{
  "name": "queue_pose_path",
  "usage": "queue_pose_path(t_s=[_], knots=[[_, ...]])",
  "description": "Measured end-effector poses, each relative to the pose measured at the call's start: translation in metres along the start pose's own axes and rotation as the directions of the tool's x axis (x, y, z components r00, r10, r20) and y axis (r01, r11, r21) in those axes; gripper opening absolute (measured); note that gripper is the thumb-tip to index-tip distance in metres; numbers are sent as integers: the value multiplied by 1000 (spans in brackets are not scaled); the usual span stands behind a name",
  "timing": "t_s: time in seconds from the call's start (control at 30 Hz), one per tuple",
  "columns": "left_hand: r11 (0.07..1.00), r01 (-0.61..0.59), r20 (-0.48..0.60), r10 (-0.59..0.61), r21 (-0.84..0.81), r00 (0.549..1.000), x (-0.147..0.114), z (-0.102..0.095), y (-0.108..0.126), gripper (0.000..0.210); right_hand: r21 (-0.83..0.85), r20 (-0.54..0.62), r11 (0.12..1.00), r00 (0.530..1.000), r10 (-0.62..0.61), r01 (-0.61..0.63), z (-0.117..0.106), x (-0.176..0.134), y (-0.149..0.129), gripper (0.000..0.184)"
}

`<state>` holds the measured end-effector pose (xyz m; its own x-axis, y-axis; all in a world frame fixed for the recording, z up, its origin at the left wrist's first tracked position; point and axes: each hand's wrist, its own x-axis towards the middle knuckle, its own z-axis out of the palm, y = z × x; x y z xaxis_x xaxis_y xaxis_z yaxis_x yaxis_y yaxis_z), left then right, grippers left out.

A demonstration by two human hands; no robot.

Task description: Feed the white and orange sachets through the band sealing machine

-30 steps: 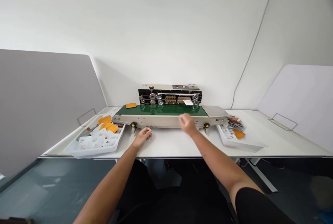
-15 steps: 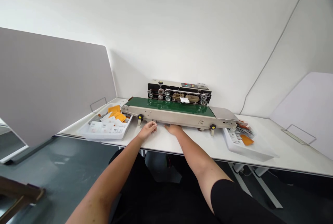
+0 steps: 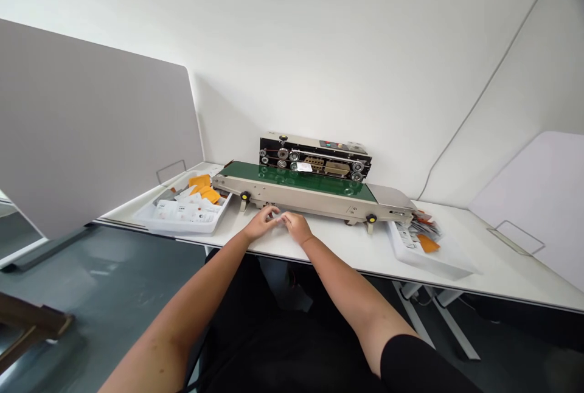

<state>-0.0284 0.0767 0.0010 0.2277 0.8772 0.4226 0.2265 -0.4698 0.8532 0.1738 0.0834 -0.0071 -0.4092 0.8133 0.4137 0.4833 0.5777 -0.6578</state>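
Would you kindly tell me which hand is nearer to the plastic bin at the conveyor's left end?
Left. The left hand is to the right of the plastic bin, apart from it; the right hand is farther right, beyond the left hand.

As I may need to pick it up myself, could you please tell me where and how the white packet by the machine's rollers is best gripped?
Probably best pinch the white packet by its near edge, coming from the front, over the green belt. It looks flat and thin, and that edge faces the person, while its far side lies close to the rollers.
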Motion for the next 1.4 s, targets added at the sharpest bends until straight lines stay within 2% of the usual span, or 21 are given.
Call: queue_pose_path(t_s=[0.07,0.13,0.23,0.3,0.4,0.57,0.63,0.73,0.87,0.93,1.03,1.1,1.2,1.27,1.4], knots=[[1000,25,68,-25,-7,997,-1,0,1,33,157,-56,984,994,91,-81,5,0,2,32],[995,86,117,-80,-45,990,-2,0,-2,28,350,-26,923,983,180,-160,9,2,6,31],[979,147,76,-137,-143,988,0,0,-7,28,566,62,797,976,210,-208,12,6,13,43],[969,153,40,-148,-193,988,0,2,-9,30,620,127,746,969,210,-243,12,6,16,49],[956,166,50,-158,-243,986,-2,3,-7,35,605,191,735,952,238,-305,9,5,18,49],[892,231,268,-130,-388,955,-6,2,0,64,626,239,717,951,198,-307,5,0,18,55],[883,244,299,-125,-400,946,-7,1,2,62,647,242,707,956,165,-286,5,0,18,56],[891,253,284,-149,-377,947,-6,1,0,52,667,203,690,960,195,-281,4,0,19,54],[897,241,190,-181,-369,965,-5,2,-4,52,674,138,673,947,290,-304,2,0,18,52],[901,227,138,-188,-369,972,-4,2,-6,51,669,132,678,947,293,-303,0,-1,15,51],[910,198,86,-179,-365,980,-2,3,-9,49,642,174,709,956,235,-291,-1,-3,11,53],[911,194,110,-165,-364,980,-2,3,-10,50,619,209,733,959,191,-281,-1,-5,9,54],[917,196,188,-136,-347,973,-3,2,-10,55,602,187,745,958,218,-287,1,-5,10,51],[930,181,228,-110,-320,967,-4,0,-8,59,637,161,714,956,246,-291,2,-4,13,51],[936,168,266,-84,-309,960,-5,-2,-5,61,710,180,647,960,213,-277,4,-4,19,53]])
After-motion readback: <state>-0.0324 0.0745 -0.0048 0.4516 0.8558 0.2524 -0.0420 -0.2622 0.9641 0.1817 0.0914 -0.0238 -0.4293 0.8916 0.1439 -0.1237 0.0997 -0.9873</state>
